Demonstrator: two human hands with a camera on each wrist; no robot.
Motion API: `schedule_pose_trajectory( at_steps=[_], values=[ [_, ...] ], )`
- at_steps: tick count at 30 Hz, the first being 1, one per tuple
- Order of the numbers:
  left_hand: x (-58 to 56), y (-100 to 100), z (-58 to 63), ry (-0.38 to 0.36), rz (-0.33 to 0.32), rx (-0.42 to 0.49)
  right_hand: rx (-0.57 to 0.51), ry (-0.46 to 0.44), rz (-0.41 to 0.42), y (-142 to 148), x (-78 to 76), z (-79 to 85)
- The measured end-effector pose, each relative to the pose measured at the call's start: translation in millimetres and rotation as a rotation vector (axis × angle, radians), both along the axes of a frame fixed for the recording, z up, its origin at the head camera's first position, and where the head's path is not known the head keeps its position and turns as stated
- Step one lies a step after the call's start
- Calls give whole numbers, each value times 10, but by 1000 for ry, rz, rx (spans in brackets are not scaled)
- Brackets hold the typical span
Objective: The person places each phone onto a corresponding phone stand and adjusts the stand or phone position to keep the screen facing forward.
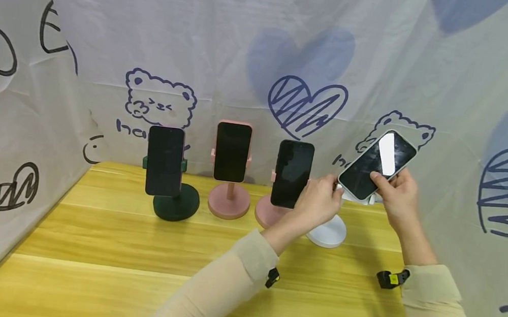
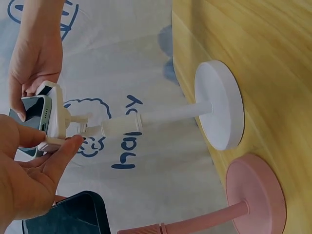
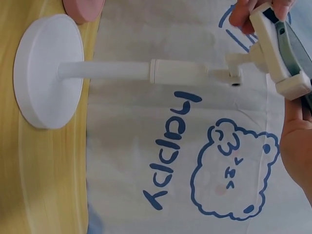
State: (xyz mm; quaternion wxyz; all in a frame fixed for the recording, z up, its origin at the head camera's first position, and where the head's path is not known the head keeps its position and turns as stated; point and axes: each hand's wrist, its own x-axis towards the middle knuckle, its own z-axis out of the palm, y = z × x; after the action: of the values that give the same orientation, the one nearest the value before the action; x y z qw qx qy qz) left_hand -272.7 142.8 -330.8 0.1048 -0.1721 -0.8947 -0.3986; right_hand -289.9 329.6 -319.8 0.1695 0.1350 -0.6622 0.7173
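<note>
A smartphone [image 1: 365, 166] with a pale case lies tilted in the clamp [image 2: 59, 114] of a white phone stand [image 1: 328, 232]. My left hand [image 1: 316, 200] pinches one end of that clamp beside the phone's lower edge, and one finger reaches toward the stand's joint in the left wrist view. On the other side, my right hand [image 1: 399, 195] grips the phone, its thumb over the dark screen and its fingers behind. The right wrist view shows the clamp's arms [image 3: 292, 85] around the phone's edges; much of the right hand is cut off there.
Left of the white stand, two pink stands [image 1: 228, 204] and a dark green stand [image 1: 176, 207] each hold an upright phone [image 1: 165, 160]. The nearest pink stand's phone [image 1: 293, 172] is close behind my left wrist. A printed cloth [image 1: 229, 38] hangs behind the wooden table [image 1: 134, 254].
</note>
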Motion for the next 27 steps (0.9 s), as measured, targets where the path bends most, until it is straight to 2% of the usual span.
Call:
schedule_pose_trajectory(
  at_steps=[4,9,17,27],
  values=[
    [-13,-24,2,11,-5,-20,56,7,-4,38,-24,-2],
    [-23,-53,18,-9,-2,-28,131,3,-20,64,-44,-2],
    [-37,-80,16,-5,-14,-45,146,-7,-8,107,-49,-14],
    [-44,-138,79,-46,-36,-48,227,-18,-2,135,-63,31]
  ],
)
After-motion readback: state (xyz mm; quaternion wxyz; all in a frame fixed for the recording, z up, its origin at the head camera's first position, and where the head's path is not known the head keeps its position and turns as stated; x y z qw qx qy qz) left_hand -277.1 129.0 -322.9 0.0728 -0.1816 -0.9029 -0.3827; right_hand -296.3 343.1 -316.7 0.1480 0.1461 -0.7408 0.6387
